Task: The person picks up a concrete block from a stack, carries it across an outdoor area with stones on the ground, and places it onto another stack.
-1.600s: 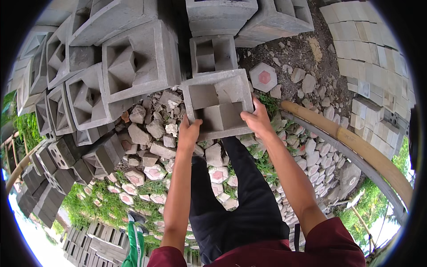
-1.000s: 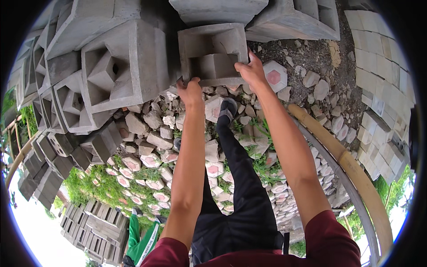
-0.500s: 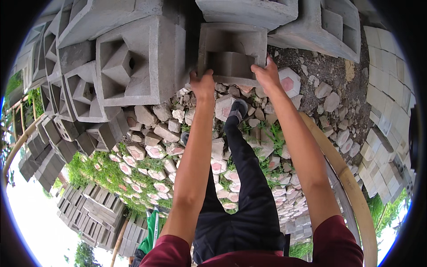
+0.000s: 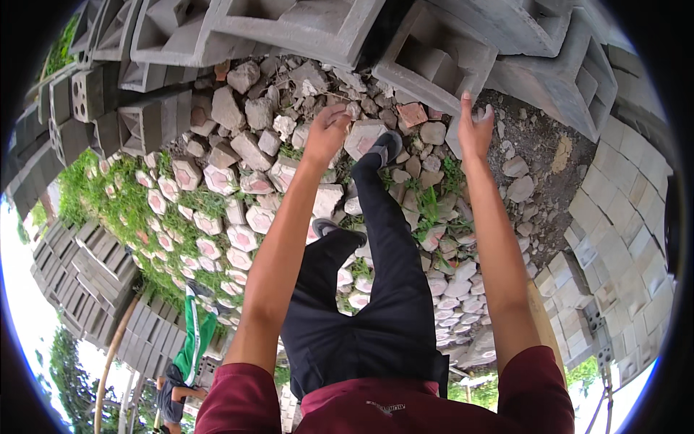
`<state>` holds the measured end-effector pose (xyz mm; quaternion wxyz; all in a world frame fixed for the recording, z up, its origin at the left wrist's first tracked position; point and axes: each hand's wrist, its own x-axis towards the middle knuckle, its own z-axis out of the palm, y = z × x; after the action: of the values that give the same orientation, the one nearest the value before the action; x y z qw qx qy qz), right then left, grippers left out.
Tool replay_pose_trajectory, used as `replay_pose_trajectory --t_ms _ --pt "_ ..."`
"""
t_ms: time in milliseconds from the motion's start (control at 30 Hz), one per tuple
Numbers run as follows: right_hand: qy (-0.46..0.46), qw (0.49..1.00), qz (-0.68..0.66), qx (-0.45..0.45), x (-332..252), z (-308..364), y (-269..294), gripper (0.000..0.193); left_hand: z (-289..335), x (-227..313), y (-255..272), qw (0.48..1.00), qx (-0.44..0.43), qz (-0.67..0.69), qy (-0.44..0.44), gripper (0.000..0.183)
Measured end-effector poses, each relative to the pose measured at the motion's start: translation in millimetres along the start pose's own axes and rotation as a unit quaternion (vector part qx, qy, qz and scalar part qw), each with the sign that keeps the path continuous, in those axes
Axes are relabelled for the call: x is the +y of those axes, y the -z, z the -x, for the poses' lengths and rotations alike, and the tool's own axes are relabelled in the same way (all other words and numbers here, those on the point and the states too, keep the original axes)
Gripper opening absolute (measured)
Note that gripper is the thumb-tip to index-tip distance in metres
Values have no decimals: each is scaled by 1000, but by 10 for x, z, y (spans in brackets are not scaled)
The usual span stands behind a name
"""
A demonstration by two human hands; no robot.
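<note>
A grey hollow concrete block [image 4: 441, 61] rests among the stacked blocks at the top of the head view. My right hand [image 4: 473, 129] is raised just below its lower edge, fingers spread and holding nothing; I cannot tell whether the fingertips touch it. My left hand [image 4: 325, 134] hangs to the left of the block, clear of it, fingers loosely bent and holding nothing. My dark-trousered legs and grey shoes [image 4: 387, 145] stand on rubble below both hands.
Broken stones and hexagonal pavers with pink centres [image 4: 238, 239] cover the ground amid grass. More hollow blocks [image 4: 144, 123] are stacked left and top. Square paving bricks [image 4: 614, 239] lie right. A person in green [image 4: 191, 340] bends at lower left.
Both hands carried the hollow block up and forward onto the stack, then let go of it. My hands have dropped back from it and the view has tilted down.
</note>
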<state>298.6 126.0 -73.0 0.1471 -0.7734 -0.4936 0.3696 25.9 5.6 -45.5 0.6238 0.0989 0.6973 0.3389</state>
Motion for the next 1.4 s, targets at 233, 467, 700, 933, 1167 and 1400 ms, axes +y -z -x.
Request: replay_pose_trajectory --t_ms 233,467,700,933,1167,1400 --pt "376 914 118 -96 -584 1674 -198 69 1163 -531 807 988 63 126 -70 36" --pt "481 832 95 -259 -885 3559 -901 64 2589 -1623 1681 963 133 211 -107 35" --pt "555 732 113 -378 -1057 5591 -1102 61 4427 -2860 2457 894 255 353 -110 37" --pt "627 605 135 -472 -1091 7481 -786 56 6033 -3800 2532 792 357 471 -154 33" --pt "672 447 164 -567 -891 8811 -327 55 7226 -4155 2165 663 466 554 -192 34" --pt "706 251 144 -647 -669 9986 -68 51 8223 -4540 1797 518 596 581 -197 32"
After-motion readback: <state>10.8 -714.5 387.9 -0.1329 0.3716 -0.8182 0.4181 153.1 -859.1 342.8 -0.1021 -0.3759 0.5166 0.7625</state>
